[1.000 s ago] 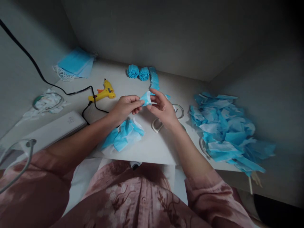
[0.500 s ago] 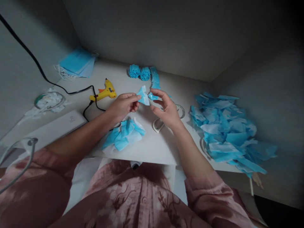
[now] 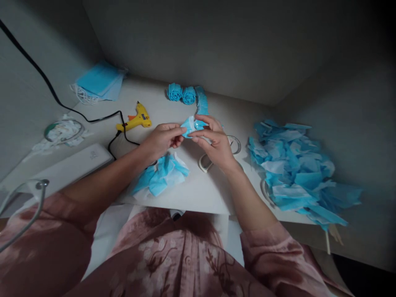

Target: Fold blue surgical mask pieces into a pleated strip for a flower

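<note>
My left hand (image 3: pixel 165 137) is closed, its thumb and forefinger pinching a folded blue-and-white piece of mask fabric (image 3: pixel 187 123) above the table. From the other side, my right hand (image 3: pixel 219 145) curls around a small shiny blue fabric bud (image 3: pixel 200 124), its fingertips pressing near the folded piece. The two pieces meet between my hands; my right fingers partly hide the join. Below my left wrist lies a small heap of blue fabric pieces (image 3: pixel 163 175). Scissors (image 3: pixel 204 163) lie partly hidden beneath my right hand.
Two blue fabric roses (image 3: pixel 182 95) and a blue strip (image 3: pixel 202 102) lie at the back. A yellow glue gun (image 3: pixel 139 117) with a black cord, a stack of face masks (image 3: pixel 100 80) and a white box (image 3: pixel 74 169) are left. A large blue fabric heap (image 3: pixel 297 169) covers the right side.
The folded fabric piece and the bud, apart before, have come together. My right fingers have closed in to the left, and the folded piece has tilted down.
</note>
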`<state>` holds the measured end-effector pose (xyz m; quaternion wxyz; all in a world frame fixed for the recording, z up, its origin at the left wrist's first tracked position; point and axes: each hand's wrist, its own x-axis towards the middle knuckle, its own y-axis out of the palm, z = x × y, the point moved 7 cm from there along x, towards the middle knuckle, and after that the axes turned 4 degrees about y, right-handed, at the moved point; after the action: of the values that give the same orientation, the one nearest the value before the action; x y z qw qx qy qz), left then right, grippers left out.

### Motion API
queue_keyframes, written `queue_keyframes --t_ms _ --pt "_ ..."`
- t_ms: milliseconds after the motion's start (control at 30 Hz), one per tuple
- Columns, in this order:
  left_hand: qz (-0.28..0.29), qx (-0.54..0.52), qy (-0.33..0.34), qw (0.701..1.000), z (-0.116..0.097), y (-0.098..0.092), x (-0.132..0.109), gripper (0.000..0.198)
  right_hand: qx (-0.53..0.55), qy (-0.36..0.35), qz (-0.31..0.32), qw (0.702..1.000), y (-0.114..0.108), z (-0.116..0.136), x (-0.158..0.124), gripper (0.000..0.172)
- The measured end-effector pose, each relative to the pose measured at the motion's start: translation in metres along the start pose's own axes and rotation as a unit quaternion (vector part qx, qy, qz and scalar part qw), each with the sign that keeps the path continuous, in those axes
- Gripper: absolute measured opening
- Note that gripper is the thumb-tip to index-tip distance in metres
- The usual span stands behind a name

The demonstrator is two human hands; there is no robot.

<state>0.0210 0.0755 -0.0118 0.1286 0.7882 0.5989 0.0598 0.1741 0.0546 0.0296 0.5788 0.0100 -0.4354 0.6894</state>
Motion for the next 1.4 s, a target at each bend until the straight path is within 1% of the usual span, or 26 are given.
queue_keyframes --t_ms 133,267,367,467,600,733,833,900,967,1100,1400 --pt "-0.007 0.040 0.023 0.999 -0.001 -0.003 0.001 0.026 0.037 0.023 -0.009 0.999 0.000 -0.002 0.000 0.014" --pt "-0.002 0.070 0.042 0.997 -0.002 -0.002 0.002 0.029 0.092 0.078 -0.037 0.992 0.000 -0.009 0.000 0.012" --pt "0.004 0.080 0.051 0.995 -0.002 -0.001 0.002 0.029 0.153 0.120 -0.053 0.979 0.003 -0.016 0.000 0.016" --pt "0.010 0.086 0.057 0.995 -0.003 0.000 0.001 0.029 0.220 0.160 -0.054 0.961 0.008 -0.023 -0.001 0.019" --pt "0.011 0.093 0.058 0.994 -0.003 0.000 0.000 0.030 0.256 0.198 -0.040 0.945 0.013 -0.026 -0.002 0.025" --pt "0.013 0.100 0.054 0.993 -0.002 0.000 0.001 0.031 0.264 0.210 -0.034 0.941 0.014 -0.026 -0.003 0.034" --pt "0.019 0.120 0.057 0.991 -0.002 0.001 0.001 0.031 0.263 0.221 -0.026 0.939 0.015 -0.027 -0.004 0.043" --pt "0.023 0.135 0.062 0.989 -0.004 0.002 0.000 0.031 0.253 0.227 -0.022 0.940 0.016 -0.029 -0.004 0.046" --pt "0.025 0.142 0.064 0.987 -0.005 0.003 -0.001 0.030 0.243 0.226 -0.025 0.943 0.015 -0.030 -0.004 0.050" --pt "0.033 0.142 0.069 0.987 -0.008 0.005 -0.001 0.028 0.245 0.209 -0.028 0.946 0.015 -0.031 -0.004 0.064" --pt "0.034 0.154 0.068 0.985 -0.009 0.006 -0.003 0.027 0.217 0.194 -0.020 0.956 0.017 -0.023 -0.004 0.061"
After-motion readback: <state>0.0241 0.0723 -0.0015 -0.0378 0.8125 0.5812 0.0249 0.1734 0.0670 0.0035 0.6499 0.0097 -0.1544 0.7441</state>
